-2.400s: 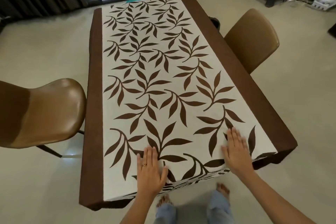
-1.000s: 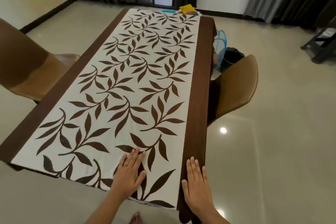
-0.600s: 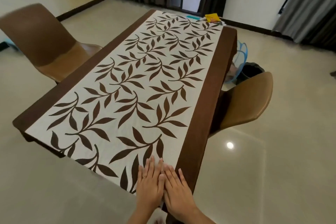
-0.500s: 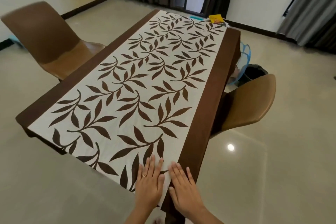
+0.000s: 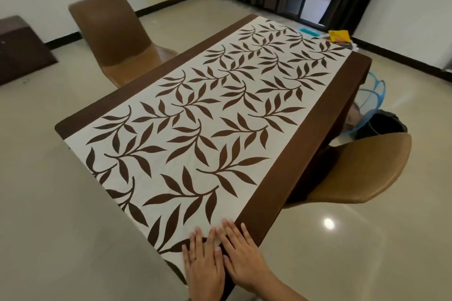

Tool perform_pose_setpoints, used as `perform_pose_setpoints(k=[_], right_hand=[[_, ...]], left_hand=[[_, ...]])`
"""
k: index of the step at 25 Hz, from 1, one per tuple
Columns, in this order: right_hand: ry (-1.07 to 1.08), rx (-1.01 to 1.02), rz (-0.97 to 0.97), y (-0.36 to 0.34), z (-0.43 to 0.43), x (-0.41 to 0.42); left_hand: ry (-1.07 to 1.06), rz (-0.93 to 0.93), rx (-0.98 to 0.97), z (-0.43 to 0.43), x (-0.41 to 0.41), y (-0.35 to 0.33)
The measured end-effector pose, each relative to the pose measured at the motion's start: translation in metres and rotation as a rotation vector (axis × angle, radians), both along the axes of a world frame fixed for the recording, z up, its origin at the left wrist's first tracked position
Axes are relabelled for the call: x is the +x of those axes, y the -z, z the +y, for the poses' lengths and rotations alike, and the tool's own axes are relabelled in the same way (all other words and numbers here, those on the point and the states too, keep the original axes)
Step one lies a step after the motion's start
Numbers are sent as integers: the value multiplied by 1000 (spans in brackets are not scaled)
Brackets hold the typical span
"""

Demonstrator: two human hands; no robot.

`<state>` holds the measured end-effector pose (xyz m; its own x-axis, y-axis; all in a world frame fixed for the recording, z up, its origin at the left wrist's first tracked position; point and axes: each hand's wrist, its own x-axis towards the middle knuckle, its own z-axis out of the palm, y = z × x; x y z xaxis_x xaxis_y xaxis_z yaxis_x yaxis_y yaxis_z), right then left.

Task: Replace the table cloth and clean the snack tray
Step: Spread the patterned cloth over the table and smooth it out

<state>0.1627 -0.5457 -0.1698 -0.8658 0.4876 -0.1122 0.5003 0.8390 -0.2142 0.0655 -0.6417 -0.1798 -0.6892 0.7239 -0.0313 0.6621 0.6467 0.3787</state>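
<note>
We press our left hand (image 5: 205, 267), a ring on one finger, and our right hand (image 5: 244, 258) flat, side by side, on the near corner of the table cloth (image 5: 220, 129), white with brown leaves and a brown border. At its far end lie a yellow packet (image 5: 338, 36) and a teal item (image 5: 310, 33). One brown chair (image 5: 115, 34) stands at the left, another chair (image 5: 354, 173) at the right, near a blue mesh cover (image 5: 374, 95) and a black bin (image 5: 384, 127).

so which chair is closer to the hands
The right chair, pushed in by the cloth near the right hand; the other chair sits across, far left.
</note>
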Motion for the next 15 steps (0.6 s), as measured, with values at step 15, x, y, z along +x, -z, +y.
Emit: perform_pose_setpoints(k=[15], right_hand=[[-193,-115,-83,-17,182,39]], left_hand=[[-145,7,-99,24,21,-16]])
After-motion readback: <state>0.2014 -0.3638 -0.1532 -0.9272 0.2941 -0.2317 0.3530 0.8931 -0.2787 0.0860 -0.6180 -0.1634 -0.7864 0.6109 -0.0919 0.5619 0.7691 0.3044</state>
